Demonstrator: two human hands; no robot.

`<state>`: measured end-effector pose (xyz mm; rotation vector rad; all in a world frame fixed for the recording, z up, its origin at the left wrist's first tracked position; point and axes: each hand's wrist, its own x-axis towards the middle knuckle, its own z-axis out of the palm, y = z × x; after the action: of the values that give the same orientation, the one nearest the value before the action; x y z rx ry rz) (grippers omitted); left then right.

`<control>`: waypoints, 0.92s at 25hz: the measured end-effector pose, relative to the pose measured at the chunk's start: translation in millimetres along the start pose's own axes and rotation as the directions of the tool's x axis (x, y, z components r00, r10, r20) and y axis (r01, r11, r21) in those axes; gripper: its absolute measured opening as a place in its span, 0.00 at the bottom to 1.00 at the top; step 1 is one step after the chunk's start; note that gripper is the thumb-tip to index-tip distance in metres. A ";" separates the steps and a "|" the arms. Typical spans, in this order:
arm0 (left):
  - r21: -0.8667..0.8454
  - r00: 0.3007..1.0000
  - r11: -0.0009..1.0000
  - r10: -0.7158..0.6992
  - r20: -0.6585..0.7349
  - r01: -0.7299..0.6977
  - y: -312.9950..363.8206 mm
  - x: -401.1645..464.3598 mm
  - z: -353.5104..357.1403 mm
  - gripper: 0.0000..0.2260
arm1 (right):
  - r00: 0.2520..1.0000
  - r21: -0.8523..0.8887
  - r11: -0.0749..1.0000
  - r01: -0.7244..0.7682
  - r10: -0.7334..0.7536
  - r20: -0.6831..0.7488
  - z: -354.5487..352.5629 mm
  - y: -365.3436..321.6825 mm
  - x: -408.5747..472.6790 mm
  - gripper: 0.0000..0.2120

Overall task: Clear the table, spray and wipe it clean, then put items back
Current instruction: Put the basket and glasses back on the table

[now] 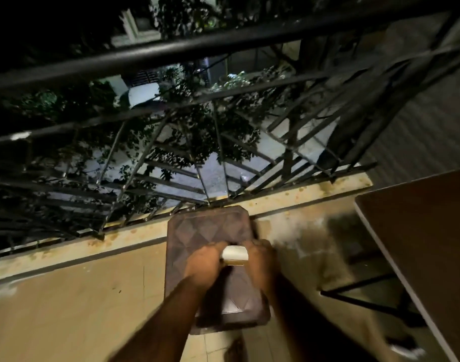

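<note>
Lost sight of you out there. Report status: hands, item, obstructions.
Left hand and right hand both gripping small white and gold box. Box held over brown diamond-patterned plastic stool. Brown table off right. Nothing blocking.

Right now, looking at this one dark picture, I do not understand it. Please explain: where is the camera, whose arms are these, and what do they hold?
There is no machine here. The camera sits on a person's head and looks down at their two bare arms. The left hand and right hand together grip a small white object; it is too blurred to name. Below them is a brown patterned stool, beside a balcony railing. A brown table shows at the right edge.
</note>
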<state>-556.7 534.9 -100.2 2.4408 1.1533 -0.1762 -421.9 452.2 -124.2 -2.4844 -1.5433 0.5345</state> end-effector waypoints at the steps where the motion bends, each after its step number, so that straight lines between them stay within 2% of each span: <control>1: 0.024 0.998 0.998 0.056 -0.003 -0.056 27.8 -1.0 -12.1 0.16 | 1.000 -0.008 1.000 -0.024 0.024 -0.014 -25.2 18.1 -11.8 0.20; 7: 0.056 0.931 0.933 0.359 -0.065 -0.355 210.2 -19.7 -52.4 0.17 | 0.976 0.029 0.984 -0.178 0.180 -0.126 -166.7 135.1 -109.5 0.21; 12: 0.079 0.821 0.826 0.563 -0.091 -0.558 386.4 -64.9 -43.9 0.22 | 0.910 -0.019 0.945 -0.325 0.308 -0.276 -258.7 248.9 -227.1 0.19; 16: 0.083 0.725 0.723 0.688 0.000 -0.686 514.0 -98.0 -7.5 0.22 | 0.810 0.027 0.873 -0.487 0.463 -0.359 -290.4 338.4 -329.9 0.21; 23: 0.114 0.470 0.456 0.861 0.195 -0.882 687.7 -141.6 75.1 0.24 | 0.554 0.237 0.640 -0.731 0.759 -0.342 -289.0 458.6 -474.5 0.19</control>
<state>-119.8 17.2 99.6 2.8161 -0.3285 -0.0952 -119.5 -164.5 93.2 -2.8593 -0.2313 0.1040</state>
